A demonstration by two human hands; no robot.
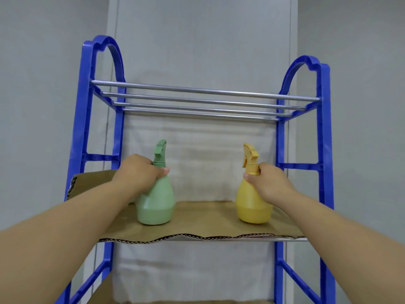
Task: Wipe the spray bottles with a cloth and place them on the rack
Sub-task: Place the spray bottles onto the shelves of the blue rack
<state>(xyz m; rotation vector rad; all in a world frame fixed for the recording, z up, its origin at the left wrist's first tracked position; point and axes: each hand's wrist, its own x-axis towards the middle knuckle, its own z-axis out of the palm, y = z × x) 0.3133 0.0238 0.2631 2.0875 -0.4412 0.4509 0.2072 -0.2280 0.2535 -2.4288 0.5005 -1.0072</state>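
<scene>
We hold both bottles on rack [324, 119] cardboard shelf [203, 220]: left hand [139, 170] grips green bottle [156, 200] neck, right hand [268, 181] grips yellow bottle [252, 205] neck. No cloth visible; wiping status unclear. Release likely remains.

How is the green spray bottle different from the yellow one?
The green bottle stands on the left of the cardboard shelf, the yellow bottle on the right. The left hand grips the green bottle's neck; the right hand grips the yellow bottle's. The yellow bottle's trigger shows clearly, the green bottle's does not. Both are pear-shaped and upright on the blue rack.
</scene>
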